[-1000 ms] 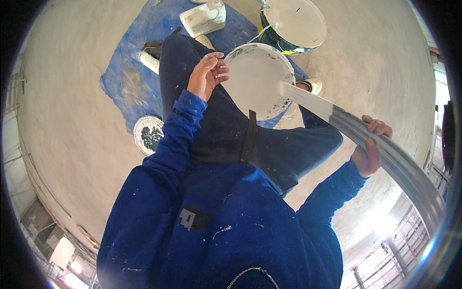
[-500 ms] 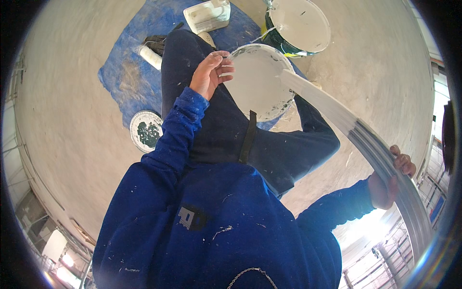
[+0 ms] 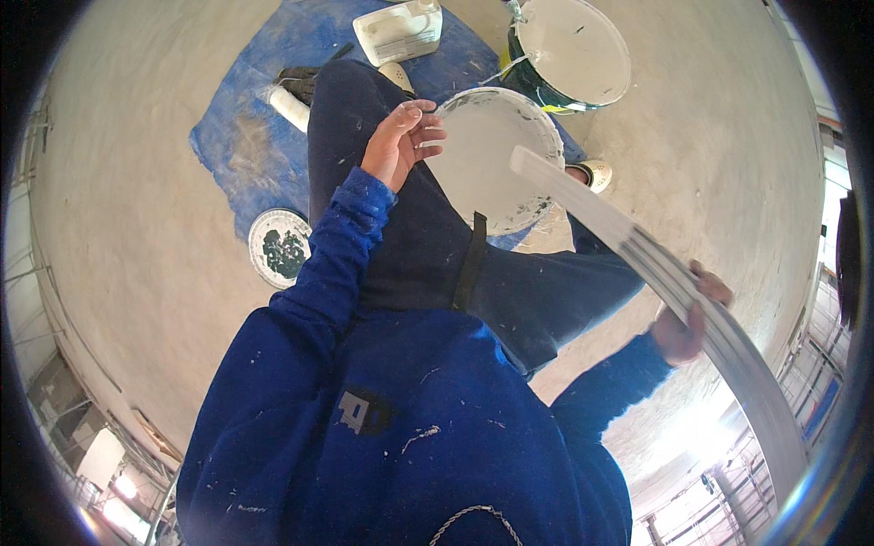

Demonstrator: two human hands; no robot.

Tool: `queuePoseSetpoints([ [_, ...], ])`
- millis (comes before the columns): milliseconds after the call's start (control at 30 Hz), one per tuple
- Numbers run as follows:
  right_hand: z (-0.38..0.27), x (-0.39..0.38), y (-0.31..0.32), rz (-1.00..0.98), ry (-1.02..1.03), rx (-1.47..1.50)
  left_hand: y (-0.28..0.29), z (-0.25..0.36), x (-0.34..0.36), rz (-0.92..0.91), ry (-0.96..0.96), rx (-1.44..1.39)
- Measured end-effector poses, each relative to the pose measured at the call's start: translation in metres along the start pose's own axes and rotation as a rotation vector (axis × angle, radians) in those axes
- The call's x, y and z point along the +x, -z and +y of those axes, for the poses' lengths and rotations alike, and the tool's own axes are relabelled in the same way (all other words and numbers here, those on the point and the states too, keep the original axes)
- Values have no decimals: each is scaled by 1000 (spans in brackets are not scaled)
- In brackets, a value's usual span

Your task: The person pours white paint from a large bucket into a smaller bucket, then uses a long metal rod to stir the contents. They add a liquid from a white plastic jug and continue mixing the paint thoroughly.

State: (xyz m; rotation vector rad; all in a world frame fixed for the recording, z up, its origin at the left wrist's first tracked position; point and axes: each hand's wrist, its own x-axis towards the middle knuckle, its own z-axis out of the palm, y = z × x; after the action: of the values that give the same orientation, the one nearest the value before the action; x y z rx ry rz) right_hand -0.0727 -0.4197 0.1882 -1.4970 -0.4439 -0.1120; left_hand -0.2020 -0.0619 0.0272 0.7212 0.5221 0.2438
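My right hand (image 3: 689, 314) is wrapped round a long grey ridged bar (image 3: 669, 264), smeared with white at its far end. The bar slants from the lower right, blurred by motion. Its whitened tip lies over a wide bucket (image 3: 496, 218) filled with a pale, creamy mix (image 3: 478, 155). Whether the tip touches the mix I cannot tell. Beside the bucket's left rim, above my leg, my left hand (image 3: 401, 141) is raised with fingers loosely curled and apart. White smears mark its fingertips, and nothing shows in it.
A second, dark bucket (image 3: 528, 82) of pale mix stands at the far right. On the blue sheet (image 3: 237, 150) lie a white jug (image 3: 398, 35), a white roller (image 3: 289, 109) and a dark glove-like item (image 3: 299, 82). A stained lid (image 3: 278, 247) lies left of my leg.
My right hand has moved left and slightly away from me with the bar. The bar's tip has shifted left over the bucket. My left hand has hardly moved.
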Motion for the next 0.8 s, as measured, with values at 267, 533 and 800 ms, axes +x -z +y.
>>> queuePoseSetpoints([
  [267,41,-40,-8,119,-190,234,2,0,1,-2,6,-1],
  [533,51,-46,-1,190,-188,344,0,0,-1,-12,-7,9],
  [800,68,-63,32,248,-250,407,-1,-2,-6,26,17,44],
])
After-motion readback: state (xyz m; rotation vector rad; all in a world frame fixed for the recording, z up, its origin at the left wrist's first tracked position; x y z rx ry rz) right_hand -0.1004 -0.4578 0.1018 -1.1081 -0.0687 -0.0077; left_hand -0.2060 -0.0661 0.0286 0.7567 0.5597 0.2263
